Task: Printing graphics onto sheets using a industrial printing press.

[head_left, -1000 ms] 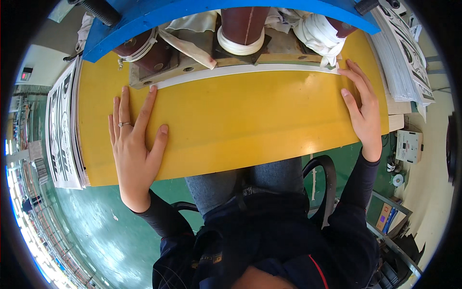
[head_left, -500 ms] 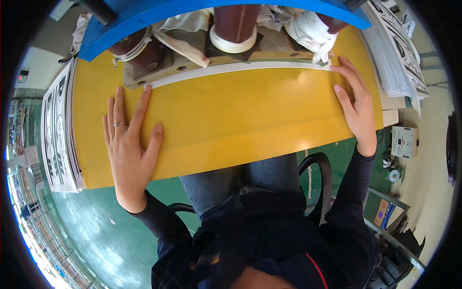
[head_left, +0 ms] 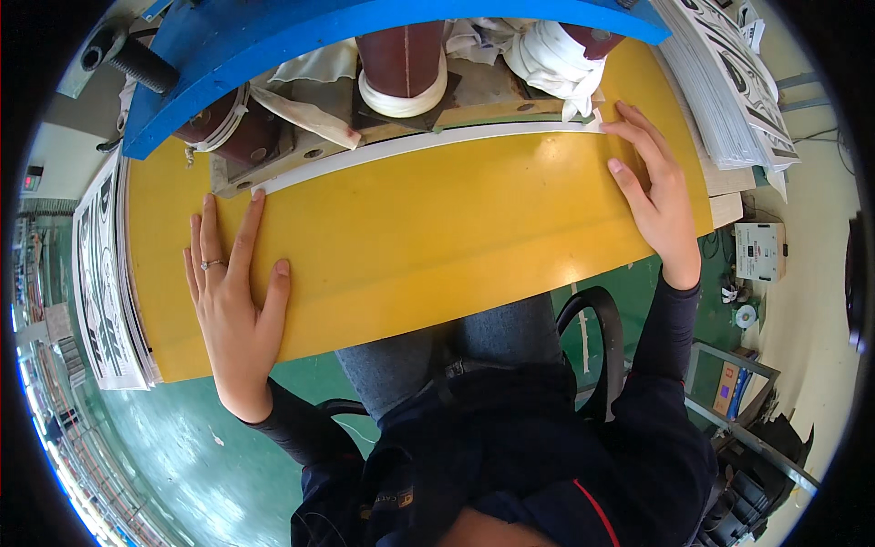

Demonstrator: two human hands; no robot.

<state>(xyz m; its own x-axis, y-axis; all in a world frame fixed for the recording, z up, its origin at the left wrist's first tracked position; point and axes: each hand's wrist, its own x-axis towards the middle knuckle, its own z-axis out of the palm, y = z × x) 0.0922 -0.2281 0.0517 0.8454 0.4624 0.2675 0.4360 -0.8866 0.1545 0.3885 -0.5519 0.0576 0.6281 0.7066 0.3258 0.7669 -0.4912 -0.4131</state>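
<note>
A long thin white strip lies along the front edge of a metal press plate, on the yellow tabletop. My left hand rests flat on the yellow surface with fingers spread, its index fingertip touching the strip's left end. At the strip's right end, my right hand has its index fingertip on it, the thumb held apart. Neither hand is wrapped round anything. Most of what lies under the plate is hidden.
Over the far edge spans a blue frame with dark red cylinders wrapped in white cloth. Stacks of printed sheets stand at the left and right. A chair armrest is beside my legs.
The whole view has shifted and tilted slightly, moving the bench and press leftward in it. Both hands stay at the ends of the strip, with no visible change in their pose.
</note>
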